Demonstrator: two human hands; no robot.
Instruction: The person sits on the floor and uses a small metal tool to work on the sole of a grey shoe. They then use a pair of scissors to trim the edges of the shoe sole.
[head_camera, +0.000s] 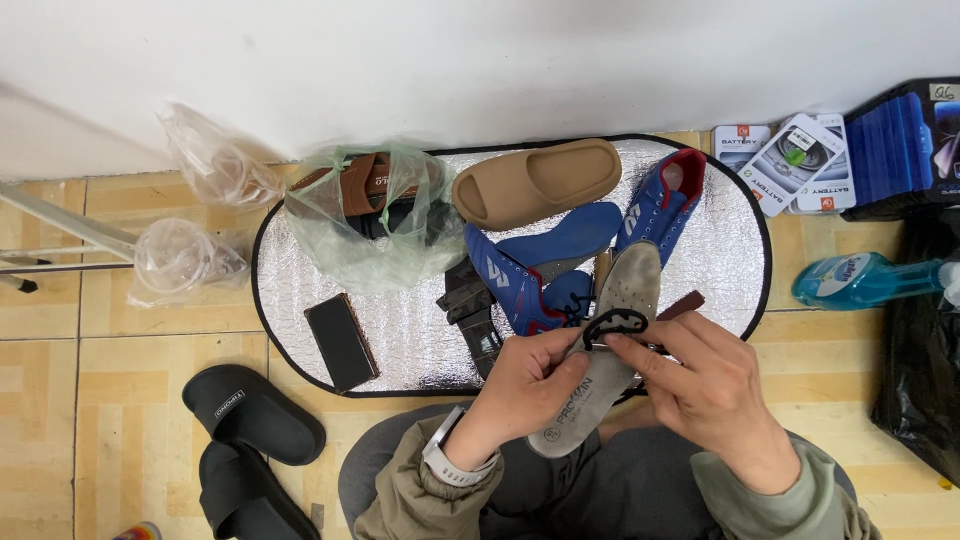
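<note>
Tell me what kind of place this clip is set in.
Probably an informal work spot on a tiled floor by a white wall: shoes lie on a silver mat, with a spray bottle beside it.

A worn grey insole (605, 360) lies lengthwise between both hands, toe end pointing away over the silver mat, heel near the lap, its printed underside up. A black shoelace (612, 323) loops across its middle, pinched at both ends.

You have two blue shoes (520, 280), two black slides (255, 415), one tan slide (535, 182), one grey insole (610, 350), one phone (341, 341), one spray bottle (865, 278).
</note>
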